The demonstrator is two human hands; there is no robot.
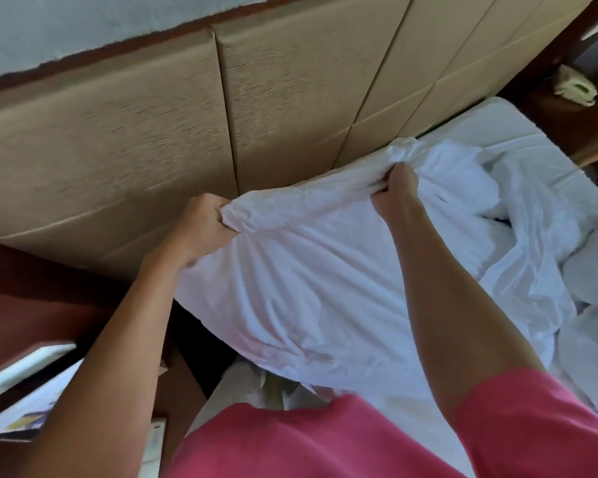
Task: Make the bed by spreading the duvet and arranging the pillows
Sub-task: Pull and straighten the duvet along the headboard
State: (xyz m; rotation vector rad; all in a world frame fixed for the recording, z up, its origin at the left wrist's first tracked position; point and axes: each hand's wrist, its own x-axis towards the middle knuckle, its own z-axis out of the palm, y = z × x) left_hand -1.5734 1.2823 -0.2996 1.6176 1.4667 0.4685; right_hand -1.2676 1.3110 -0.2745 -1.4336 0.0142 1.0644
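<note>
Two hands: both are closed tight on the top edge of one white pillow (311, 270); the left hand (208, 222) bunches the near corner, the right hand (394, 191) gathers the cloth further along.
Pillow's place: held up in the air just in front of the padded headboard (118, 125), over the head end of the bed (491, 125).
Handling: it looks soft, light and floppy; the case wrinkles under the grip and the filling sags below, so I judge the corners are the surest hold.
Duvet: a rumpled white heap (525, 243) lies on the mattress to the right, not yet spread.
Edges: the headboard stands close behind; a dark wooden nightstand (32, 294) sits beside the bed at the left.
Open room: bare sheet shows at the bed's head, beyond the right hand.
</note>
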